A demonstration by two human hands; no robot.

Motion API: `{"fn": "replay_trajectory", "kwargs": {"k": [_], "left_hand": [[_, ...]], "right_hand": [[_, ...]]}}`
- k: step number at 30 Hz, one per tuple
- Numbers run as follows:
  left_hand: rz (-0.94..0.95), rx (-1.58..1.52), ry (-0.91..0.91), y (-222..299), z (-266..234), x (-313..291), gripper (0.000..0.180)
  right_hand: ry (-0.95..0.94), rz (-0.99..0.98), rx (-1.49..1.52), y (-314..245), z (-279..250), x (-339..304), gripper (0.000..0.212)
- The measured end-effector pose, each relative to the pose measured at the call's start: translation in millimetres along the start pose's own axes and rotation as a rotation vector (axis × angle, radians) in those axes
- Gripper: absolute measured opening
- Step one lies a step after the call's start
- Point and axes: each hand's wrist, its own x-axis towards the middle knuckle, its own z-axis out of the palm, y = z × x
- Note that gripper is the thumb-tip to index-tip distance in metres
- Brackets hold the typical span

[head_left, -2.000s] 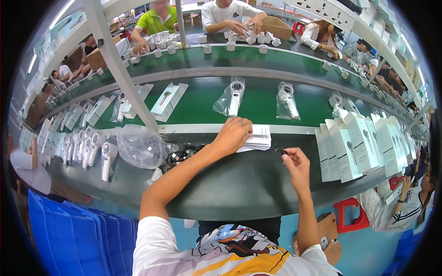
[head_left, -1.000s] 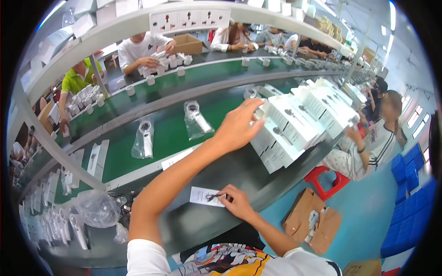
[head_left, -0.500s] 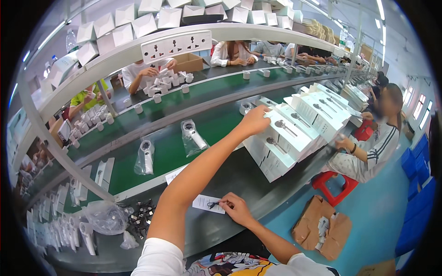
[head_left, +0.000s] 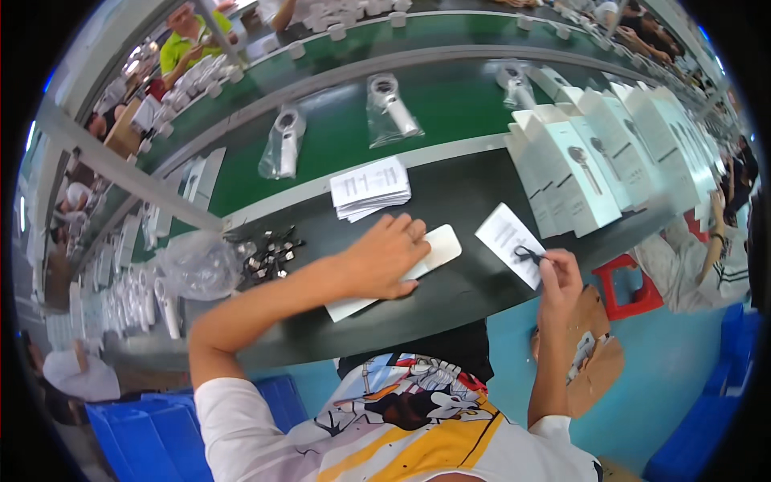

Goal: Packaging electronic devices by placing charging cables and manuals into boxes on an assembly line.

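A flat-lying white box (head_left: pixel 442 247) is on the dark bench in front of me, one end toward the right. My left hand (head_left: pixel 384 259) lies over its middle with fingers curled round it, covering most of the box. To the right, my right hand (head_left: pixel 560 277) pinches a white printed leaflet (head_left: pixel 504 234) together with a small black cable (head_left: pixel 526 255). The leaflet is tilted and apart from the box. Beyond my left hand sits a stack of leaflets (head_left: pixel 371 189). A pile of black cables (head_left: pixel 273 251) lies left of my left wrist.
Upright white boxes (head_left: pixel 590 181) stand in rows at the right. Bagged white ring-headed devices (head_left: pixel 287 145) lie on the green belt (head_left: pixel 337 132). A clear plastic bag (head_left: pixel 197 261) and more white devices (head_left: pixel 165 309) are at the left. Another person sits at far right near a red stool (head_left: pixel 630 293).
My left hand has come back from the rows of boxes and now holds a white box on the bench. My right hand has moved right, lifting the leaflet with the cable. The view has tilted down.
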Motion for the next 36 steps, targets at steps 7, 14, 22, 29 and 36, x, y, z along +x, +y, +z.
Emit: {"fn": "replay_trajectory", "kwargs": {"k": [7,14,22,29,36], "left_hand": [[-0.341,-0.058,0.244,30,37,-43,0.081],[-0.440,-0.013,0.309,37,44,-62,0.077],[-0.479,-0.051,0.526,28,32,-60,0.081],[-0.647,0.008,1.201,-67,-67,-92,0.085],[-1.069,0.003,0.949,-229,-59,-19,0.078]], "right_hand": [[-0.520,0.100,-0.123,32,33,25,0.007],[-0.678,0.163,-0.333,12,66,22,0.006],[-0.634,0.017,-0.276,4,115,14,0.026],[-0.358,0.060,-0.206,-5,137,30,0.018],[-0.906,0.086,-0.191,40,220,-32,0.015]]}}
